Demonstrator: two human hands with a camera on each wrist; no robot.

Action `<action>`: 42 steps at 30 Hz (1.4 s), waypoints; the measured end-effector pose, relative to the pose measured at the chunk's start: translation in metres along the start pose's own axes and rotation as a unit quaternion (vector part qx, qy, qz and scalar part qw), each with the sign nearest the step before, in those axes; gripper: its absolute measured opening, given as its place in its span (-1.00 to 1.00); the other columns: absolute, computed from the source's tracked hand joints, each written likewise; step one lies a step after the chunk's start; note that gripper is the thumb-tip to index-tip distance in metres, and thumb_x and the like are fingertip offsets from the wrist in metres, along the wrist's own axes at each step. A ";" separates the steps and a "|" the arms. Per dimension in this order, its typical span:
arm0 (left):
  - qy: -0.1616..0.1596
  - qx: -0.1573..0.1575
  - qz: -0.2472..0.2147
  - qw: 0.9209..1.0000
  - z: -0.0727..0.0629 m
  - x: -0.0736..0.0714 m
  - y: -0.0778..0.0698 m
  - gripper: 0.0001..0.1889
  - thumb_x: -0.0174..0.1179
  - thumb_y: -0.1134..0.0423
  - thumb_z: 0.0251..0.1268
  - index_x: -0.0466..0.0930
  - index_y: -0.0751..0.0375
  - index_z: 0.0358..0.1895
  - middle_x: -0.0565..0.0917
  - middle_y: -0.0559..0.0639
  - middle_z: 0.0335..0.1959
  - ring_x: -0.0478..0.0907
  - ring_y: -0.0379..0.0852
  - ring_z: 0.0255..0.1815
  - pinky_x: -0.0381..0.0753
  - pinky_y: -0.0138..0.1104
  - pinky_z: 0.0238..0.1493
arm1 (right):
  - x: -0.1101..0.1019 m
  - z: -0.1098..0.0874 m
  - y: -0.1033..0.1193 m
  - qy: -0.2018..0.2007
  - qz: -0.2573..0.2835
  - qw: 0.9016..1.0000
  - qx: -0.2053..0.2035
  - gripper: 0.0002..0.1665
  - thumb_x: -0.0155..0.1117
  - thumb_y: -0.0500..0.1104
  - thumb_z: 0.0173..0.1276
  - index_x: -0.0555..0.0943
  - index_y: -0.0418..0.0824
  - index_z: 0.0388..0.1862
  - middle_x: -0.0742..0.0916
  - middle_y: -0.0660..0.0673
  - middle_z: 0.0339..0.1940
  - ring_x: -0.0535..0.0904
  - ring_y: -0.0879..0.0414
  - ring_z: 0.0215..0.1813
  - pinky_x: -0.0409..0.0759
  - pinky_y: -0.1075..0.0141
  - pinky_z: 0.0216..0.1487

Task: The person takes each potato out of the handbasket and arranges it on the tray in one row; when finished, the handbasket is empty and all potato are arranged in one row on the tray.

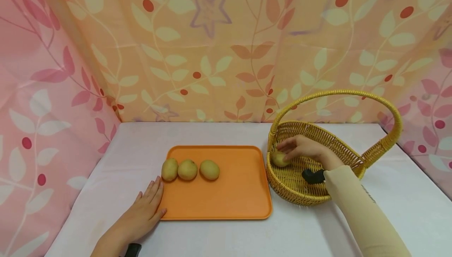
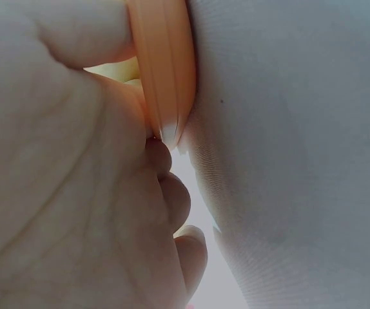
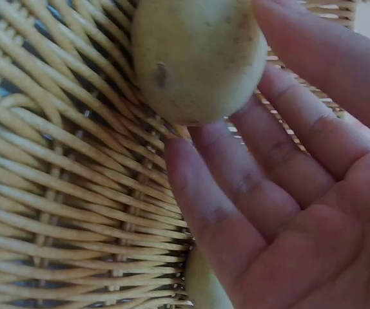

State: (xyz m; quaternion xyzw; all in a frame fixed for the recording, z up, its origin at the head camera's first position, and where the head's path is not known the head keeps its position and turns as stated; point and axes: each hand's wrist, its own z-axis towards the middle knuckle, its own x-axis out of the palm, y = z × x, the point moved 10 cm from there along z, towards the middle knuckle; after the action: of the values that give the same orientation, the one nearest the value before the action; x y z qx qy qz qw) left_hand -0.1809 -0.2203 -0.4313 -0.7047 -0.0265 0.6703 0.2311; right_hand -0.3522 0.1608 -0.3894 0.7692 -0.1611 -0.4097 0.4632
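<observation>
Resting flat along the left rim of an orange tray (image 1: 231, 198), my left hand (image 1: 140, 212) has its fingers straight and the thumb at the near corner. Three potatoes (image 1: 209, 170) lie in a row on the tray's left half. In the wicker basket (image 1: 293, 200) on the right, my right hand (image 1: 305, 148) holds a potato (image 3: 198, 58) between thumb and fingers, by the basket's left wall. In the right wrist view, part of another potato (image 3: 205, 283) shows below the hand; the head view hides it.
The basket's tall arched handle (image 1: 347, 93) rises above the right forearm. A white cloth (image 1: 226, 237) covers the table. Patterned curtains (image 1: 226, 53) hang behind the table and at both sides. A black wrist strap part (image 1: 312, 176) reaches over the basket.
</observation>
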 end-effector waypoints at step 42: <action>-0.006 0.002 0.003 1.000 0.000 -0.001 0.000 -0.29 0.13 0.14 0.33 0.10 0.53 0.38 0.04 0.35 0.45 -0.03 0.32 0.43 -0.01 0.26 0.28 | -0.028 -0.041 0.047 -0.127 -0.065 0.989 -0.041 -0.37 0.50 -0.11 0.06 0.58 -0.29 0.13 0.65 -0.18 0.06 0.52 0.08 0.03 0.48 0.41 -0.05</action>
State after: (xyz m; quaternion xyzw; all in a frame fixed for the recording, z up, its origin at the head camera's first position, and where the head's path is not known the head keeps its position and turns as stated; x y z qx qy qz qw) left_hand -0.1806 -0.2205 -0.4298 -0.7004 -0.0239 0.6752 0.2303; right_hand -0.3313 0.1777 -0.3266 0.7004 -0.1515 -0.5395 0.4421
